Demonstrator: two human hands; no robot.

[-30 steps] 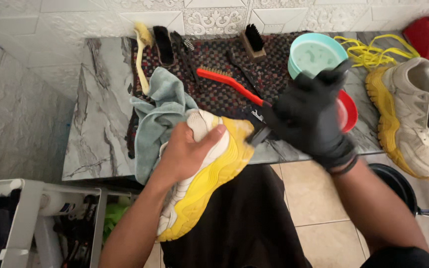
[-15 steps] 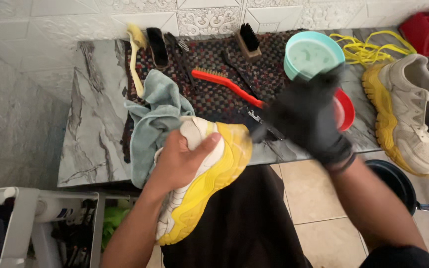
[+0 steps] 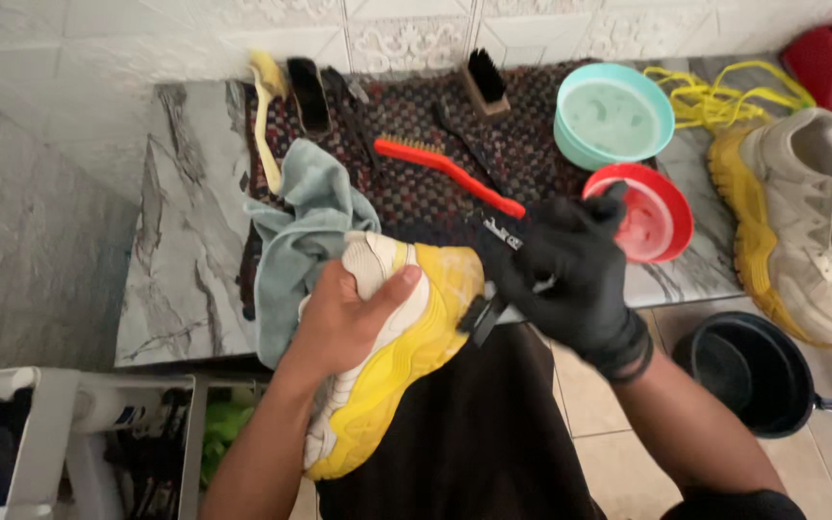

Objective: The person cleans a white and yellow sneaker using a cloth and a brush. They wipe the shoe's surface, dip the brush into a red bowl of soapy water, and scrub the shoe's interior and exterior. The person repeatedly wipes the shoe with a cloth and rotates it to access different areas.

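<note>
My bare left hand (image 3: 344, 323) grips a cream sneaker with a thick yellow sole (image 3: 406, 361), held sole-side up over my lap. My right hand (image 3: 570, 274), in a black glove, is closed on a small black brush (image 3: 483, 316) whose head touches the yellow sole near the toe. A pale blue-green cloth (image 3: 305, 226) lies under and behind the shoe on the marble table (image 3: 185, 260).
On a dark woven mat (image 3: 416, 125) lie a red-handled brush (image 3: 445, 169), a yellow brush (image 3: 267, 106) and black brushes. A teal bowl (image 3: 613, 116), a red bowl (image 3: 652, 212), the second sneaker (image 3: 806, 226), yellow laces (image 3: 715, 96) and a black pan (image 3: 753, 371) sit right.
My gloved right hand has come down from near the bowls to the shoe's toe, bringing the black brush onto the yellow sole. My left hand keeps its hold.
</note>
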